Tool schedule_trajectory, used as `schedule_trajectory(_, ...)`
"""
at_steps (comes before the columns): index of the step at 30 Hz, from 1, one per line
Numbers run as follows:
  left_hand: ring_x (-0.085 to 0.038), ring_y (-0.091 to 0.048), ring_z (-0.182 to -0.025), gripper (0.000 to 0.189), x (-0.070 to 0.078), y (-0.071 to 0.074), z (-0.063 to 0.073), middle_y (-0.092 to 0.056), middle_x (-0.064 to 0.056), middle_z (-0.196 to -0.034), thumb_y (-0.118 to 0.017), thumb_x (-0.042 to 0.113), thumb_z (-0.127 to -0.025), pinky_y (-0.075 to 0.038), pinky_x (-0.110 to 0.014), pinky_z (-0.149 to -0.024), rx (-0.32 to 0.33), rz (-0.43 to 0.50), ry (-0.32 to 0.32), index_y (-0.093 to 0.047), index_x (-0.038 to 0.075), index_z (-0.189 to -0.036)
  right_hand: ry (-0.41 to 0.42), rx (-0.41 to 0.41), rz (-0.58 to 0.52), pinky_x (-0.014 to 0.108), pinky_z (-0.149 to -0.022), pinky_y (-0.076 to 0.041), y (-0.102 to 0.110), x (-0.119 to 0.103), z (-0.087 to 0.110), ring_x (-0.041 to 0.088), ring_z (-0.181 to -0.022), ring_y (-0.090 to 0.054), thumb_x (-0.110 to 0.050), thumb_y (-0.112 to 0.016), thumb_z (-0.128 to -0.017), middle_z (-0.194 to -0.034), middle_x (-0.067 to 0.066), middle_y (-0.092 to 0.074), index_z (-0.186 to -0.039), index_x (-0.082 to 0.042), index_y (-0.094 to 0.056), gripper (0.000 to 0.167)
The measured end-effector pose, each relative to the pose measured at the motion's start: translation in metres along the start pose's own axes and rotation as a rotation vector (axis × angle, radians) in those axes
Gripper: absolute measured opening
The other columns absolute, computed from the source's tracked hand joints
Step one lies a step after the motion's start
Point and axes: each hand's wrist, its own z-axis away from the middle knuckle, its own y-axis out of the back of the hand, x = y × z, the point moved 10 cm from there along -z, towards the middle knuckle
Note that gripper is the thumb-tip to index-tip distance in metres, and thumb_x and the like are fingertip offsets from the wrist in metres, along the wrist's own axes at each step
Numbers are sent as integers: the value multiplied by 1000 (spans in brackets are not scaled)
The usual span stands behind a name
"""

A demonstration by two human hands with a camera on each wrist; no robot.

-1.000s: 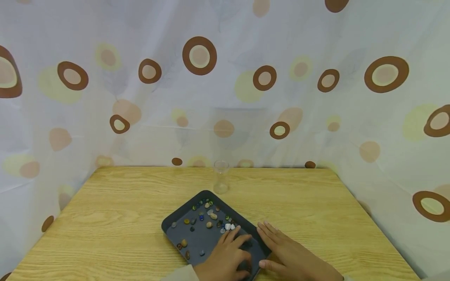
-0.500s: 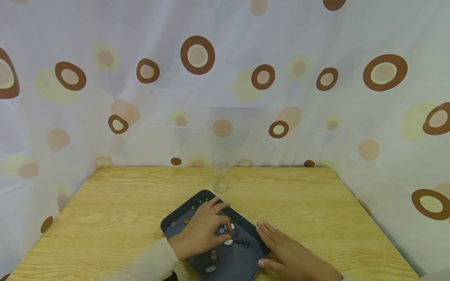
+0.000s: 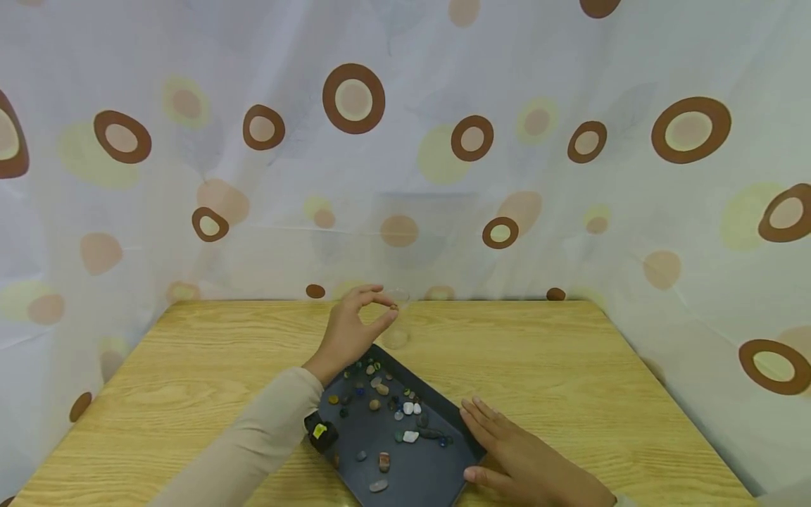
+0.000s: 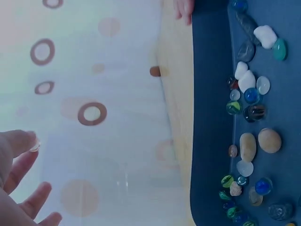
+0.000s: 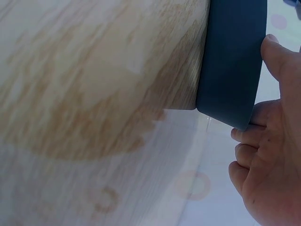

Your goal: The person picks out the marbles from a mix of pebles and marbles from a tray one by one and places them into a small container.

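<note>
My left hand [image 3: 355, 327] is raised past the far corner of the dark tray [image 3: 437, 479], pinching a small stone [image 3: 394, 307] between thumb and index finger. Only a sliver of that stone shows in the left wrist view, so its exact kind is unclear. The pinch is at the upper part of a clear, narrow-waisted glass [image 3: 397, 339], overlapping it in the head view. The left hand's other fingers [image 4: 36, 200] are spread. My right hand [image 3: 522, 451] rests against the tray's right side, its fingers mostly straight, the thumb [image 5: 275, 52] touching the rim.
Several pebbles and glass marbles lie scattered in the tray, among them white stones [image 3: 410, 436], a striped brown stone [image 3: 384, 462] and tan pebbles [image 4: 248, 147]. A black wrist strap [image 3: 322, 433] on the left arm hangs over the tray's left rim. A patterned curtain [image 3: 405, 176] borders the wooden table [image 3: 538, 352].
My left hand has gone from among the stones in the tray up and away to the glass, carrying a small stone. The right hand has stayed at the tray's side.
</note>
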Motion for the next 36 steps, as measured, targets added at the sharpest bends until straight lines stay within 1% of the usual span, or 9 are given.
schedule_trajectory(4,-34,-48,-125,17,-11,1,-12,-56,-13,-131,-70,21,-89,-37,-54,-105,119,-7,13,-72,8,-100,0,-3,-16,50,-105,-37,0,1,0,31,-144,-21,-52,-43,-98,-158,12,-21,-152,-7,-23,74)
schedule_trajectory(8,-37,-48,-123,17,-24,-3,-18,-57,-16,-128,-72,19,-87,-36,-55,-105,218,-8,18,-73,6,-98,-11,-20,-61,51,-106,-37,-3,3,0,31,-144,-21,-53,-44,-97,-158,12,-20,-153,-8,-22,75)
schedule_trajectory(12,-38,-48,-123,17,-41,-8,-20,-57,-17,-127,-73,18,-86,-34,-54,-106,284,-6,75,-73,5,-97,-23,-34,-89,52,-106,-35,-6,5,-1,31,-144,-20,-52,-45,-97,-159,11,-19,-154,-9,-20,76)
schedule_trajectory(17,-38,-49,-121,18,-55,-14,-21,-58,-18,-126,-73,17,-86,-37,-53,-103,347,-3,146,-73,4,-98,-20,-25,-81,53,-106,-35,-5,5,-1,32,-144,-20,-51,-46,-97,-158,11,-20,-154,-9,-20,75)
schedule_trajectory(22,-39,-50,-121,19,-69,-21,-20,-57,-18,-127,-72,17,-87,-39,-54,-101,358,29,229,-74,5,-101,-24,-20,-70,54,-106,-35,-4,6,0,32,-144,-20,-51,-46,-97,-158,11,-20,-154,-9,-20,75)
schedule_trajectory(26,-39,-50,-121,20,-76,-25,-20,-57,-18,-128,-71,18,-87,-39,-55,-101,361,51,275,-73,6,-102,-29,-27,-77,54,-106,-35,-4,6,-1,32,-144,-19,-51,-46,-97,-158,11,-20,-154,-9,-20,75)
schedule_trajectory(29,-39,-50,-120,20,-78,-28,-20,-58,-18,-127,-71,19,-87,-40,-53,-101,361,53,291,-73,6,-102,-28,-26,-71,54,-106,-35,-5,6,0,31,-144,-19,-51,-46,-97,-159,11,-20,-154,-9,-20,75)
schedule_trajectory(36,-36,-51,-120,20,-81,-33,-18,-59,-15,-126,-69,20,-89,-40,-53,-100,357,35,315,-73,7,-103,-11,-8,-49,52,-105,-37,-3,4,0,31,-144,-21,-50,-46,-97,-158,11,-22,-153,-8,-22,74)
